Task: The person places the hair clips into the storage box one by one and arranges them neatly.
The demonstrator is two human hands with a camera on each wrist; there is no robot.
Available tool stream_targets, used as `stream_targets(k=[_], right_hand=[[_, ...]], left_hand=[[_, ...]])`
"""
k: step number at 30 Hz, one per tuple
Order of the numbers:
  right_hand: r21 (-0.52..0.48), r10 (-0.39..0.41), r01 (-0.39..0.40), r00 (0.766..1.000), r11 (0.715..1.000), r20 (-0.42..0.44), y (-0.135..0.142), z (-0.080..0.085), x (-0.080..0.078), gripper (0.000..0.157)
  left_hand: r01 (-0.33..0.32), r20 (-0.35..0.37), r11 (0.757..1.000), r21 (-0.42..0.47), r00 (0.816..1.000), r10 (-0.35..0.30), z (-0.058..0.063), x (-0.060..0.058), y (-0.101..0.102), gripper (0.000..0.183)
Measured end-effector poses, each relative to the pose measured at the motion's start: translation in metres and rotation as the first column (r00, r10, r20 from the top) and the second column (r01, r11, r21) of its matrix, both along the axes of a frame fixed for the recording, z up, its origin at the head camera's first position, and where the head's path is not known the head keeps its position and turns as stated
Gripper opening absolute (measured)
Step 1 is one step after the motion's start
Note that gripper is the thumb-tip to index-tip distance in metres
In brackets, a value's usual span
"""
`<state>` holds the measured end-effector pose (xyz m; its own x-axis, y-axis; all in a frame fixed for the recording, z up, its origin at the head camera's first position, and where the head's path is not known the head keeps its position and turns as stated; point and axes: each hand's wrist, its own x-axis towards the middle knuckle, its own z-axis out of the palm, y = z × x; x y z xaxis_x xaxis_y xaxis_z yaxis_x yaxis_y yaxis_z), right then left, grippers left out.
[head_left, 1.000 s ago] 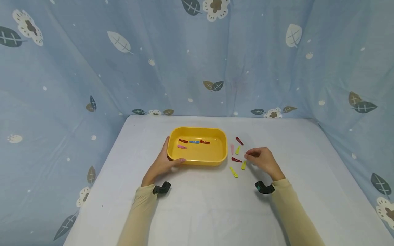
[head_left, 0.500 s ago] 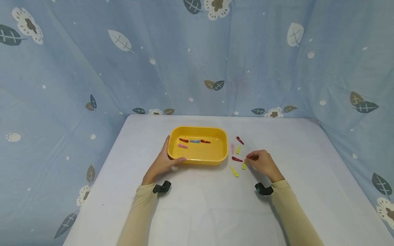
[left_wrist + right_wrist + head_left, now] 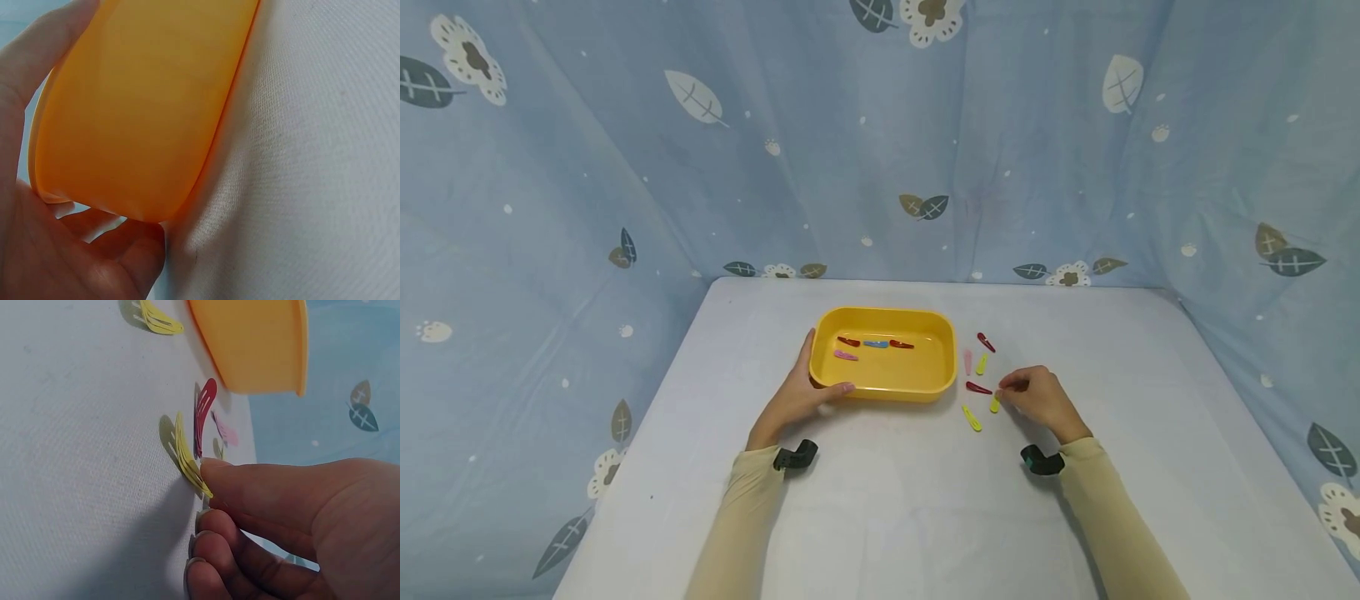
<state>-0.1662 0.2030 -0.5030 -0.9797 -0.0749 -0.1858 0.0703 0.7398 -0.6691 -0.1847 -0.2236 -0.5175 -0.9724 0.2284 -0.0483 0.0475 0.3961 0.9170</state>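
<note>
No text, label, brand, number or sign can be read anywhere here.

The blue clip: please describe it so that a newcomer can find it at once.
Find the yellow tray that the left hand holds. In it, the blue clip lies in a row, between two red clips. Its colour sets it apart: no other visible clip is blue.

Blue leaf-print curtain (image 3: 835, 183), white cloth-covered table (image 3: 910, 492)
</note>
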Motion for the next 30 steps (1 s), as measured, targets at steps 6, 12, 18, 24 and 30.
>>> stream_targets(k=[6, 12, 18, 24, 30], right_hand=[[-0.011, 0.005, -0.005, 1.000, 1.000, 0.004, 0.0003, 0.0001, -0.0011, 0.021], [-0.012, 0.002, -0.002, 1.000, 1.000, 0.011, 0.0010, -0.0005, -0.0017, 0.019], [-0.010, -0.002, 0.002, 1.000, 1.000, 0.016, 0.0011, -0.0004, -0.0019, 0.017], [-0.020, 0.021, -0.021, 1.000, 1.000, 0.015, 0.0036, 0.0027, -0.0006, 0.016], [-0.031, 0.025, -0.024, 0.999, 0.999, 0.024, 0.0063, 0.0061, 0.0013, 0.016]], left_hand=[[-0.002, 0.006, 1.000, -0.009, 1.000, 0.002, 0.0007, -0.0006, 0.0004, 0.134], [-0.002, 0.017, 1.000, -0.015, 1.000, 0.002, 0.0016, -0.0006, 0.0002, 0.135], [-0.004, 0.016, 1.000, -0.018, 1.000, 0.005, 0.0019, -0.0001, 0.0005, 0.134], [-0.001, 0.011, 1.000, -0.009, 1.000, 0.001, 0.0020, 0.0001, 0.0008, 0.134], [0.001, 0.003, 1.000, 0.007, 1.000, -0.001, 0.0034, 0.0018, 0.0011, 0.135]])
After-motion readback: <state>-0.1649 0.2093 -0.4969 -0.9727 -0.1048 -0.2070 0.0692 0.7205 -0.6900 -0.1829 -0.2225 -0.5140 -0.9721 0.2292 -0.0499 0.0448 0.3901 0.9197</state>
